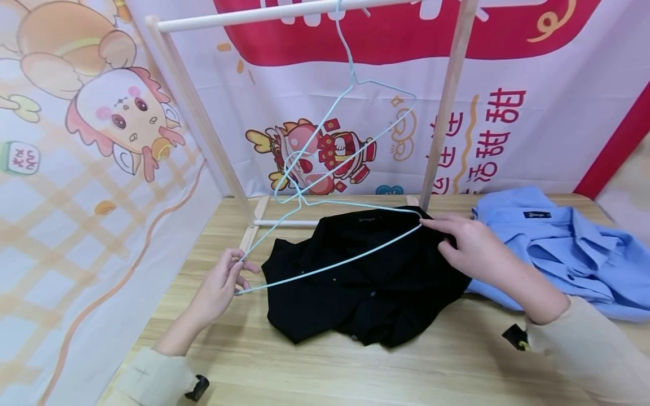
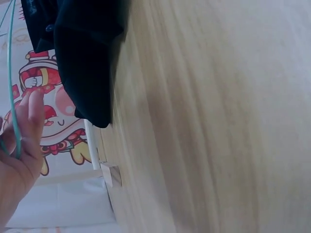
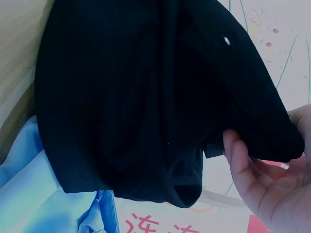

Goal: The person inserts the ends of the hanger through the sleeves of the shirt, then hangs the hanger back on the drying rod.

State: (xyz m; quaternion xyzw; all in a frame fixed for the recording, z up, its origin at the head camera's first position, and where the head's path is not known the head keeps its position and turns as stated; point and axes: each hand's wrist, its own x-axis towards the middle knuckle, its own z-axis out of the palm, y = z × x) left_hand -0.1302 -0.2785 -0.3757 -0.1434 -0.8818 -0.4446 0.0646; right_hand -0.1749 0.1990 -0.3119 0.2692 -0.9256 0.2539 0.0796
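Note:
A light-blue wire clothes hanger [image 1: 345, 259] is spread over a black shirt [image 1: 325, 304] on the table. My left hand [image 1: 223, 282] holds the hanger's left end between thumb and fingers, just beside the shirt's left edge. The left wrist view shows the hanger wire [image 2: 13, 97] running into that hand [image 2: 22, 145]. At the other end, my right hand [image 1: 469, 248] has its fingertips on the hanger's right corner, at the shirt's upper right. Up close, the right hand [image 3: 272, 184] pinches a corner of the black cloth [image 3: 121, 97], which hides the hanger tip there.
A second light-blue hanger [image 1: 332, 107] hangs from the white bar [image 1: 244, 16] of a wooden rack, its lower left corner overlapping the held hanger's hook. A blue shirt [image 1: 558, 254] lies at the table's right. A printed cloth backdrop [image 1: 193, 51] stands behind.

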